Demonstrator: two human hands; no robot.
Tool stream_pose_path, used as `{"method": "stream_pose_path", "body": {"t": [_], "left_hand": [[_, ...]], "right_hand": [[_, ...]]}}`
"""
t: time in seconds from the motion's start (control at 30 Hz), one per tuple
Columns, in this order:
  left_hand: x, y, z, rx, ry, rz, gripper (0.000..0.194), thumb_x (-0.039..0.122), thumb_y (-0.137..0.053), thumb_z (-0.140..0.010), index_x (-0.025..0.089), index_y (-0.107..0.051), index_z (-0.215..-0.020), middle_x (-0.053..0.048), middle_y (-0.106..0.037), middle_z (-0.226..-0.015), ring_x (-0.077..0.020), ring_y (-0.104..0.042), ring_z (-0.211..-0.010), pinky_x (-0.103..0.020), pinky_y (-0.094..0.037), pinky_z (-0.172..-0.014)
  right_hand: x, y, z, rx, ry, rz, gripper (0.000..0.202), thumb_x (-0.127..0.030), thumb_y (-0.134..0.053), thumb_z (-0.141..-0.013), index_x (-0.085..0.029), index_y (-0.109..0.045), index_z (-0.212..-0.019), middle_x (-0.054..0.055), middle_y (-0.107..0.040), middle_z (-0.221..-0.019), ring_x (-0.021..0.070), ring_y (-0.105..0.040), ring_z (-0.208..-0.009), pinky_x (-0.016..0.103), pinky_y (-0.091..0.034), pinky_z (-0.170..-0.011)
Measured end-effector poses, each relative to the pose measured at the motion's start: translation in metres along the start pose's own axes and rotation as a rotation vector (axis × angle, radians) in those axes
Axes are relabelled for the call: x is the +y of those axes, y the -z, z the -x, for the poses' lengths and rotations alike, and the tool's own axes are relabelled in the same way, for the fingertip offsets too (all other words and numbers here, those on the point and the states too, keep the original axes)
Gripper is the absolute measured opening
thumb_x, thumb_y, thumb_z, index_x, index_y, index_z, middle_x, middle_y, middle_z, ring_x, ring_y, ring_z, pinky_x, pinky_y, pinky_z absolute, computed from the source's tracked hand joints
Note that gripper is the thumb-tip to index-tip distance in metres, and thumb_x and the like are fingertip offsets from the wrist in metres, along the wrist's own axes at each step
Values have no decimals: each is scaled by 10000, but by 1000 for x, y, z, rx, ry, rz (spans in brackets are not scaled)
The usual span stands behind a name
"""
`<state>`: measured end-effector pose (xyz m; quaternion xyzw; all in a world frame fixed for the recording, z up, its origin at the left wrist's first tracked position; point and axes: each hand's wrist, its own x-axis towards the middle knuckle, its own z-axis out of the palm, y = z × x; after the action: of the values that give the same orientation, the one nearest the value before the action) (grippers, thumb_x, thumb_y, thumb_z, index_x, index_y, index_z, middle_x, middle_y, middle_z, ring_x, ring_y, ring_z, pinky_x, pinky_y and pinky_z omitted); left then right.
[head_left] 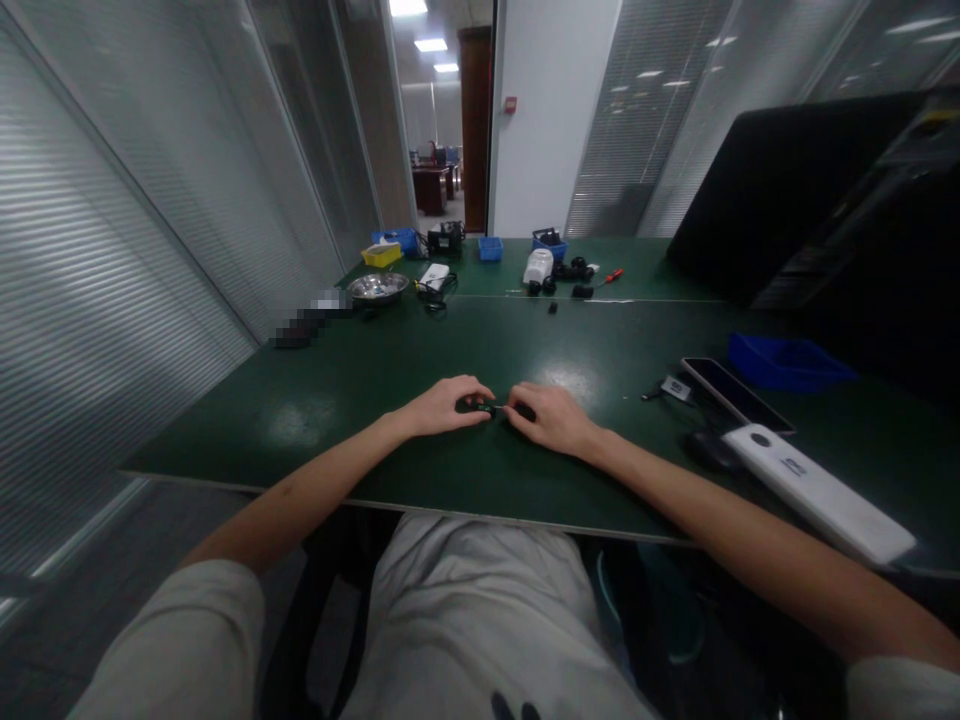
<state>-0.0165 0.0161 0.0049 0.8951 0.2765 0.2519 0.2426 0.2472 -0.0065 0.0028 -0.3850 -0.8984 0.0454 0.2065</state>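
Observation:
Over the green table, near its front edge, both my hands meet around a small dark object (pixel 486 407). My left hand (pixel 450 405) has its thumb and fingers closed on the dark piece, with a hint of green on it. Just to the right, my right hand (pixel 551 415) is pinched, fingertips at a thin, light-coloured tip that reaches toward the dark piece. What this thin part belongs to is hidden by my right fingers. The hands are close but apart.
On the green table (pixel 315 400), a phone (pixel 735 395), white device (pixel 821 490), dark mouse-like object (pixel 711 450) and blue tray (pixel 791 362) lie right. Toward the back are a metal dish (pixel 378 289), yellow box (pixel 382 255), white device (pixel 538 268) and red screwdriver (pixel 613 275).

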Motion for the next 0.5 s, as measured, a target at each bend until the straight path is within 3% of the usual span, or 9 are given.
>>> {"method": "stream_pose_path", "body": {"t": [0.13,0.5], "left_hand": [[0,1,-1,-17,-16,-10,256,370,-646,-978,182,-751,-1117,-100,-659,-1031,-212,-622,-957,-325,-483,-877],[0,0,0,-14,9,30,283,383,-645,-987,174,-768,-1135,-90,-663,-998,-162,-592,-794,-277,-462,-730]], "right_hand": [[1,1,0,-9,1,12,185,-370,-538,-1007,-219,-631,-954,31,-674,-904,152,-566,-715,283,-298,-629],[-2,2,2,-36,23,80,225,-399,-492,-1037,-223,-626,-997,33,-655,-925,151,-566,-713,292,-285,-620]]}}
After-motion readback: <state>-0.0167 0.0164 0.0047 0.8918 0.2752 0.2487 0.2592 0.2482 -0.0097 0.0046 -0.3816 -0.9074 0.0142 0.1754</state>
